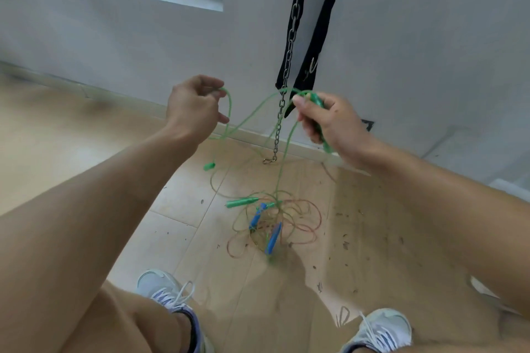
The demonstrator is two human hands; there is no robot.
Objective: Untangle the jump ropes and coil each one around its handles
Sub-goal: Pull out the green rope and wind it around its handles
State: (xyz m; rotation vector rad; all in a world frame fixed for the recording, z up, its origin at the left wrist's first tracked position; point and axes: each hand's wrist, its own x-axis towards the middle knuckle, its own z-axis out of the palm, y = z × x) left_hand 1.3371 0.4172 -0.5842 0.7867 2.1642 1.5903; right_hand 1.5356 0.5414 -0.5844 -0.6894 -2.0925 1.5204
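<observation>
Mostly green rope (282, 157) strung between hands, tangle below.

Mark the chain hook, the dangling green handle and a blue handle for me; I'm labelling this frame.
chain hook (268, 160), head view, on the clip at the chain's bottom.
dangling green handle (209, 165), head view, mid-handle.
blue handle (273, 238), head view, mid-handle.

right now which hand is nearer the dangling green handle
Left. The left hand is above the dangling green handle, pinching its rope. The right hand is farther off to the right, gripping another green handle.
</observation>
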